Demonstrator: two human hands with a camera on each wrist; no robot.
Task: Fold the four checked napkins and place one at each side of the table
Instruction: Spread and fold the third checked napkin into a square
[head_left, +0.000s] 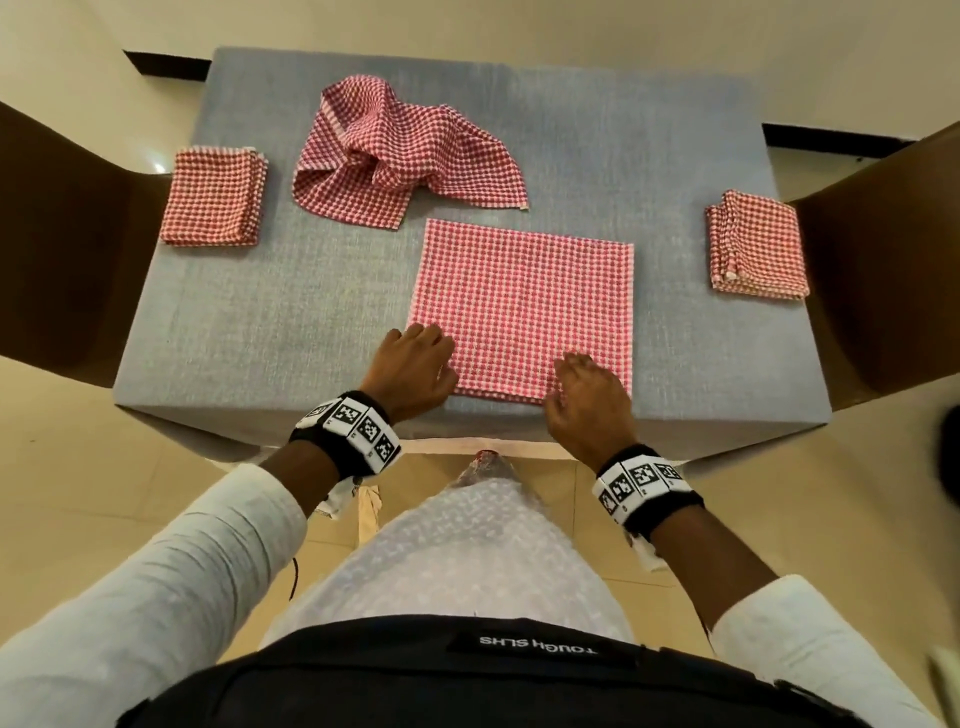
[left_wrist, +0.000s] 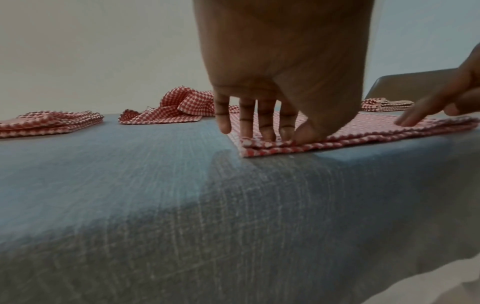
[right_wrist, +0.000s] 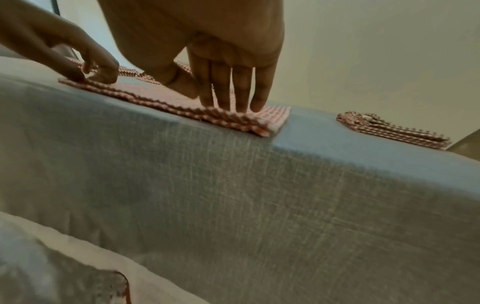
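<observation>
A half-folded red-and-white checked napkin (head_left: 524, 306) lies flat near the front edge of the grey-blue table (head_left: 260, 312). My left hand (head_left: 421, 358) pinches its near-left corner between thumb and fingertips (left_wrist: 270, 135). My right hand (head_left: 582, 384) presses straight fingers (right_wrist: 241, 98) on its near-right corner. One folded napkin (head_left: 213, 195) sits at the table's left side and another folded napkin (head_left: 756, 247) at the right side. A crumpled napkin (head_left: 405, 156) lies unfolded at the back centre.
Brown chairs stand at the left side (head_left: 67, 234) and the right side (head_left: 883, 260) of the table. I stand at the front edge, where the tablecloth (right_wrist: 259, 195) hangs down. Tiled floor surrounds the table.
</observation>
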